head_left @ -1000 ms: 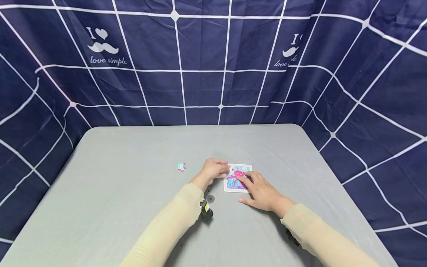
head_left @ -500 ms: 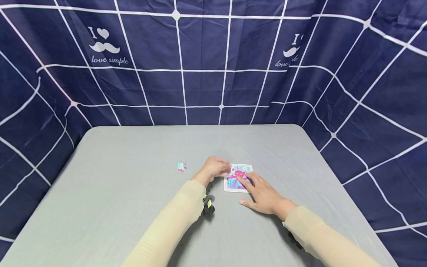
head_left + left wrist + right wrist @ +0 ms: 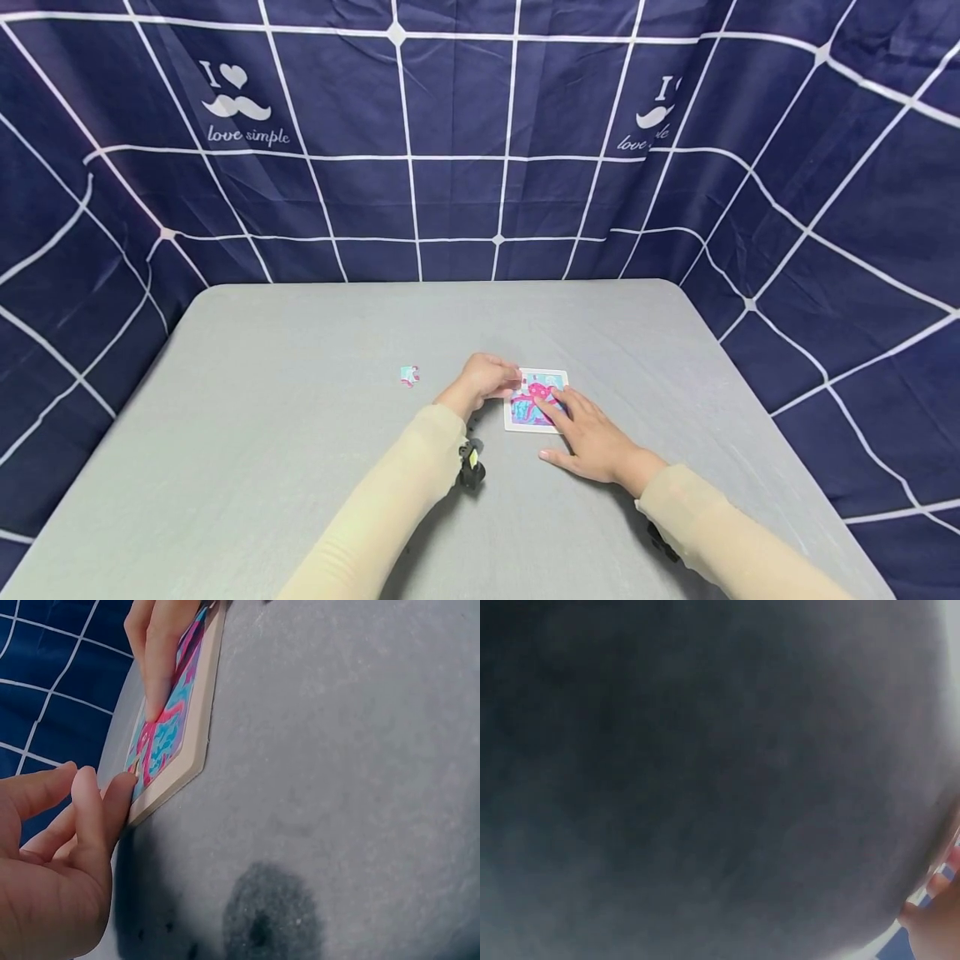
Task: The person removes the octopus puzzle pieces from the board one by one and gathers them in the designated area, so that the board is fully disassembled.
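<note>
A small jigsaw puzzle [image 3: 522, 413] with a pink octopus on blue lies flat in a pale frame [image 3: 531, 430] right of the table's middle. My left hand [image 3: 482, 379] is at its upper left corner. In the left wrist view, one fingertip of the left hand [image 3: 64, 889] touches the picture's corner, beside a small beige patch. My right hand [image 3: 600, 440] lies across the puzzle's right side, its fingers outstretched and a fingertip on the octopus. Only part of the right hand [image 3: 939, 926] shows in the right wrist view, at the lower right.
One loose puzzle piece [image 3: 408, 376], light blue and pink, lies on the grey table [image 3: 300, 358] left of the left hand. A dark blue curtain [image 3: 450, 200] with white grid lines hangs behind the table and along both sides. Each wrist carries a small black camera [image 3: 472, 467].
The left hand has shifted slightly right along the frame's upper left corner. My right hand has barely moved and stays on the puzzle. The loose piece lies where it was.
</note>
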`<state>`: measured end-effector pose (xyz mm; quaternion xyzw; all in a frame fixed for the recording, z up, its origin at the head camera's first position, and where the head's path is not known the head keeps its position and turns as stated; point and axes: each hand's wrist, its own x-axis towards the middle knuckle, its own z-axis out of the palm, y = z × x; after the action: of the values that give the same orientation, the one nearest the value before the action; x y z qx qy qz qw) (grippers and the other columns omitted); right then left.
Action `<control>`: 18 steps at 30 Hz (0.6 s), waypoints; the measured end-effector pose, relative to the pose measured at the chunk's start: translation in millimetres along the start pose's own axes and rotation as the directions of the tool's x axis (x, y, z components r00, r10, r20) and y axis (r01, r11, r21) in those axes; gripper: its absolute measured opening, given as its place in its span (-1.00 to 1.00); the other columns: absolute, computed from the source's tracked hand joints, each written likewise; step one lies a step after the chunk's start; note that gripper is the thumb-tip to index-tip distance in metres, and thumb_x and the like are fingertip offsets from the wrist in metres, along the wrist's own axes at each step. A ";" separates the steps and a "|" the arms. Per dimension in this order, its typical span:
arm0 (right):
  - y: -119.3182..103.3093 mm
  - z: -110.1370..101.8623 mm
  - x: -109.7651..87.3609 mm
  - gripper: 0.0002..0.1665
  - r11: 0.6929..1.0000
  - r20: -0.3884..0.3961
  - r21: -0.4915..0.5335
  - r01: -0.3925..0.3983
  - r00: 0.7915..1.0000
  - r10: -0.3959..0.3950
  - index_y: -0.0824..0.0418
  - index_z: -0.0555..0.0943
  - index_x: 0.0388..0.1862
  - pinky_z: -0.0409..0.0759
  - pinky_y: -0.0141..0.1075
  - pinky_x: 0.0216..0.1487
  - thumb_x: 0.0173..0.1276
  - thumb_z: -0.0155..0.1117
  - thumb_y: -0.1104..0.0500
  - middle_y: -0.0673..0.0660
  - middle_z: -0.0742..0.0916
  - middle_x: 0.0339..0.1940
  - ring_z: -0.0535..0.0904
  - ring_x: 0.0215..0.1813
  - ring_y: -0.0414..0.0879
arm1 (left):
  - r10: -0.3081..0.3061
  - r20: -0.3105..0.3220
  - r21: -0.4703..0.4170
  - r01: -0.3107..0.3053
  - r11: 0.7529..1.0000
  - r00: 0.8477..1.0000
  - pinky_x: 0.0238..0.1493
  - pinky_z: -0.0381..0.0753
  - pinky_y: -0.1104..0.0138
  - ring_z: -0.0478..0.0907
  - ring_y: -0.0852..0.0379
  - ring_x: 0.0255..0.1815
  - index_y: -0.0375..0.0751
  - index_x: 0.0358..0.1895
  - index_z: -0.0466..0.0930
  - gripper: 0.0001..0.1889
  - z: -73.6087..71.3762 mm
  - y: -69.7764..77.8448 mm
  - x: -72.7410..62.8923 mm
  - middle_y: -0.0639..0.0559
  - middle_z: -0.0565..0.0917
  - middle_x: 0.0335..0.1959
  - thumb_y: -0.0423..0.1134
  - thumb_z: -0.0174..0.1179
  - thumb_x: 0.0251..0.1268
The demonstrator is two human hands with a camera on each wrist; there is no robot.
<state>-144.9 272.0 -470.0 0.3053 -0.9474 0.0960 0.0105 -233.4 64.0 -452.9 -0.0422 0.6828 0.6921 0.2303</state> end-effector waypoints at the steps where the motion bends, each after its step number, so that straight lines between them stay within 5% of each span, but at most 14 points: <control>1: 0.0 -0.1 0.0 -0.12 1.000 0.002 -0.002 -0.001 1.000 0.001 0.20 0.25 0.45 0.15 0.21 0.33 0.31 0.19 -0.25 0.38 0.31 0.36 0.11 0.40 0.36 | 0.005 -0.001 0.006 -0.005 1.000 1.000 -0.36 0.66 0.44 0.67 0.11 -0.33 -0.47 -0.10 0.62 -0.79 0.5 0.3 -0.8 -0.18 0.71 -0.31 -0.45 0.23 0.21; 18: 0.6 1.0 0.4 -0.10 1.000 0.009 -0.006 -0.013 1.000 0.013 0.18 0.22 0.46 0.13 0.19 0.35 0.31 0.18 -0.26 0.37 0.30 0.37 0.10 0.41 0.34 | 0.086 -0.130 0.105 -0.072 0.992 0.988 -0.34 0.67 0.43 0.60 0.21 -0.50 -0.44 -0.14 0.67 -0.81 18.5 -3.5 1.3 -0.13 0.70 -0.41 -0.53 0.25 0.16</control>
<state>-145.5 272.0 -471.0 0.2997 -0.9496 0.0919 0.0066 -228.5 82.0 -455.4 -0.0498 0.7317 0.6611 0.1583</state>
